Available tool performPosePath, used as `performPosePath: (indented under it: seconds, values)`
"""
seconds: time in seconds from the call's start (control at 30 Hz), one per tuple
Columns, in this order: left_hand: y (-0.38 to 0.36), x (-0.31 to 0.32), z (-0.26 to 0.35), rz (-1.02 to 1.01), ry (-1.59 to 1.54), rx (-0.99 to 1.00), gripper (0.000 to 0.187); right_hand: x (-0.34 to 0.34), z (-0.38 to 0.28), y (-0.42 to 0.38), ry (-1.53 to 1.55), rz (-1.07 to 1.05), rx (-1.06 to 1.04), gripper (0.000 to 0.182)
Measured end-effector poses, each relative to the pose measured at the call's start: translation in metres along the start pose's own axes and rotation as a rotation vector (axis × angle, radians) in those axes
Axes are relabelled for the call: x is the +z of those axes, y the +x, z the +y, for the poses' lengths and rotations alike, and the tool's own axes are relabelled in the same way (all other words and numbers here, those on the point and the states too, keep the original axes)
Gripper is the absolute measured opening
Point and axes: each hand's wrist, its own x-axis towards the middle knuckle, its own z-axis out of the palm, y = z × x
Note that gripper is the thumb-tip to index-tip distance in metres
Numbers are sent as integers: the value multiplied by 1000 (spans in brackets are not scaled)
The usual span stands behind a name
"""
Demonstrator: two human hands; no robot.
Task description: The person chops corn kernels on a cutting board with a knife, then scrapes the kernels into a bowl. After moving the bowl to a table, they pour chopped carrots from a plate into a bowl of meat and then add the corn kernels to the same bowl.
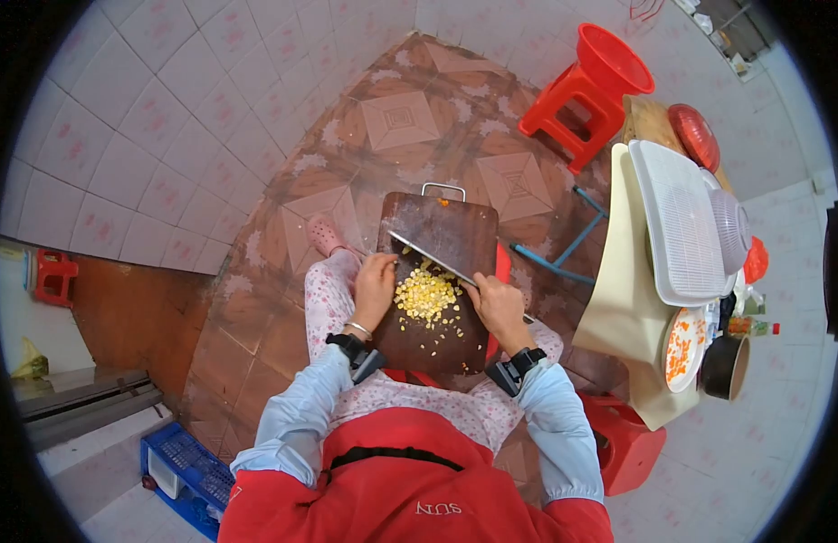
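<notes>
A dark wooden cutting board [473, 339] with a metal handle lies across my lap. My right hand [499, 309] is wrapped round the handle of a kitchen knife [431, 256], whose blade slants up and left over the board. Below the blade sits a heap of chopped yellow pieces [425, 296], with loose bits scattered toward me. At the board's left edge my left hand [376, 285] is closed, fingertips together near the blade's far end. Whatever those fingers pinch, if anything, is too small to name. A tiny orange scrap [443, 202] rests near the board's metal handle.
On my right, a cloth-covered table [609, 312] carries a white plastic basket lid [681, 226], a plate [698, 366] of diced orange pieces and a dark pot [725, 366]. Red stools [577, 107] stand ahead and beside me. A blue crate [188, 471] is at lower left.
</notes>
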Motion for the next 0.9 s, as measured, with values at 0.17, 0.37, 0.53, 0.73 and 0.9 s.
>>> performPosePath:
  seconds: [0.17, 0.37, 0.53, 0.73, 0.9]
  values:
    - [5, -56, -29, 104, 138, -12, 17, -11, -8, -4, 15, -14, -39, 24]
    - [5, -74, -18, 171, 96, -148, 16, 6, -17, 2, 50, -25, -130, 21]
    - [5, -80, -13, 190, 108, -101, 16, 3, -18, 7, 30, -76, -119, 21]
    - [21, -78, 25, 107, 215, 84, 23, 15, -19, 4, 22, -89, -128, 23]
    - [51, -70, 45, -351, 374, 480, 31, 15, -17, 5, 52, -82, -100, 24]
